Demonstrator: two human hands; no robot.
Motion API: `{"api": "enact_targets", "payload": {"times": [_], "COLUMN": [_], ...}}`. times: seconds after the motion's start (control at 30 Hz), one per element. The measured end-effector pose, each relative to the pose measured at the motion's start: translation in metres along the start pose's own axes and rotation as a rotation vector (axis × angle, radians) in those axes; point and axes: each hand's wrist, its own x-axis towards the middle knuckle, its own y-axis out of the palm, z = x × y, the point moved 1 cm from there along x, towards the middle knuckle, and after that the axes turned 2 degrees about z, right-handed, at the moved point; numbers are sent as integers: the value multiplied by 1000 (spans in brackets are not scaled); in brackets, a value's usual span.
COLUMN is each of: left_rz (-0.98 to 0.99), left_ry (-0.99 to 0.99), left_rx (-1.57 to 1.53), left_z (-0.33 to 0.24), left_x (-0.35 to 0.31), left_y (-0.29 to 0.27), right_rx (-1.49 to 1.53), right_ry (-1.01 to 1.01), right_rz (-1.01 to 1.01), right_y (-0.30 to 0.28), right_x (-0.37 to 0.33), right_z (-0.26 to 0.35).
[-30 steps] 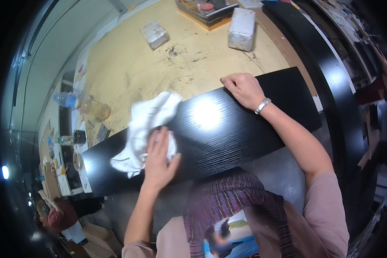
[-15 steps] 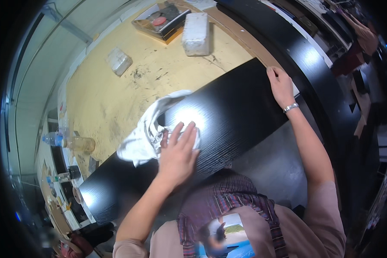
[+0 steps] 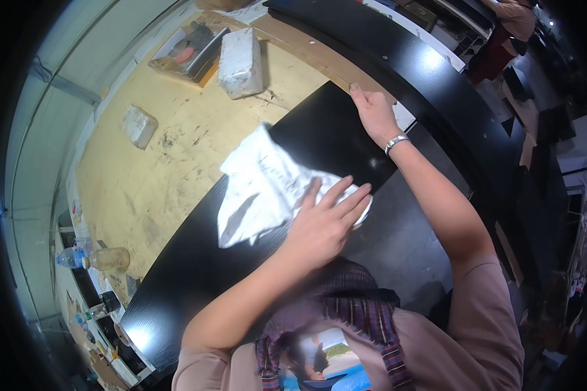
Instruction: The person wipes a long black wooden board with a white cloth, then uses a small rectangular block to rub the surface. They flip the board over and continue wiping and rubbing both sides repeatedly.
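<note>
A long black board [image 3: 222, 228] with a fine grain lies slantwise across the yellow-topped table, its near side reaching over the table's edge. My left hand [image 3: 323, 225] presses a white cloth [image 3: 257, 189] onto the board, its fingers outstretched and apart on the cloth's right part. Much of the cloth spreads loosely to the left, over the board's far edge. At the board's far right end, my right hand [image 3: 376, 116] is closed on the corner, with a metal bracelet on its wrist. The underside of that grip is hidden.
On the yellow tabletop [image 3: 130, 189] stand a wrapped white block [image 3: 240, 62], a smaller block [image 3: 139, 126] and an open box [image 3: 189, 55]. Bottles [image 3: 107, 259] stand at the left edge. Another long black board [image 3: 411, 72] runs along the right. A person [image 3: 505, 36] is at the far right.
My left hand has slid the cloth rightward along the board, and the cloth lies more spread out. My right hand keeps its hold on the board's end. The whole view has shifted.
</note>
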Motion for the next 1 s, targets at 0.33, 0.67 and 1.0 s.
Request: {"api": "enact_targets", "payload": {"times": [0.33, 0.67, 1.0], "left_rz": [34, -160, -224], "left_ry": [-55, -110, -317], "left_rx": [0, 73, 153], "left_z": [4, 80, 112], "left_x": [-10, 140, 103], "left_y": [-4, -1, -6], "right_rx": [84, 388, 57], "right_ry": [79, 41, 54], "right_rz": [-8, -59, 13], "right_y": [-1, 9, 1], "right_x": [0, 12, -14], "right_z": [-4, -24, 13]}}
